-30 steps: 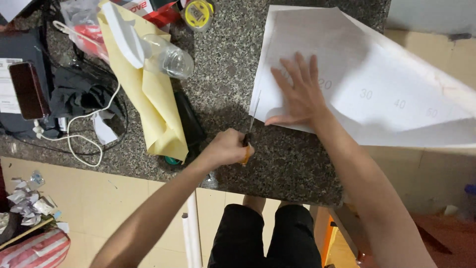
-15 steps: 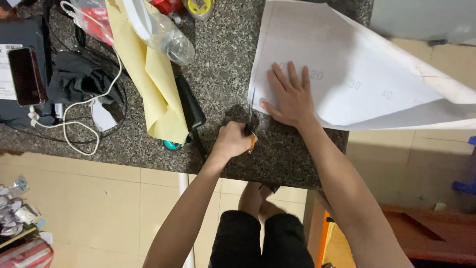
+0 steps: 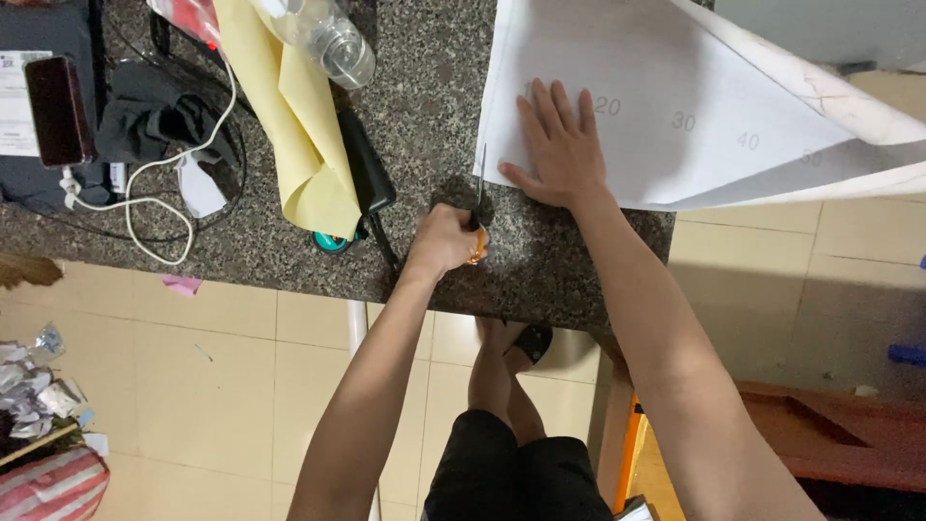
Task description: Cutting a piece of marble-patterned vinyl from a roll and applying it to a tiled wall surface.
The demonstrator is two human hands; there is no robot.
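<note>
Head view. On the speckled granite counter (image 3: 424,87), toward its far left corner, a dark box bears a white rectangular label (image 3: 12,106), and a phone (image 3: 58,108) with a red rim lies just beside that label. A white cable (image 3: 164,203) loops from there toward the near edge, past a crumpled black cloth (image 3: 159,121). At the far edge, left of the middle, a red and clear packet (image 3: 188,17) shows only in part, overlapped by a rolled pale yellow sheet (image 3: 294,125) that runs toward the near edge. A clear plastic bottle (image 3: 323,34) lies across the top of that roll.

The large white paper sheet (image 3: 675,106) covers the counter's right side and hangs past its right edge, with an upper layer folded back. Faint grey numerals run in a row across it.

The right hand (image 3: 559,145) lies flat on the sheet near its lower left corner, fingers spread, pinning it down and closed on nothing. The left hand (image 3: 444,241) is clenched around the orange-handled scissors (image 3: 477,217) at the near edge, the blades pointing up along the sheet's left edge.
</note>
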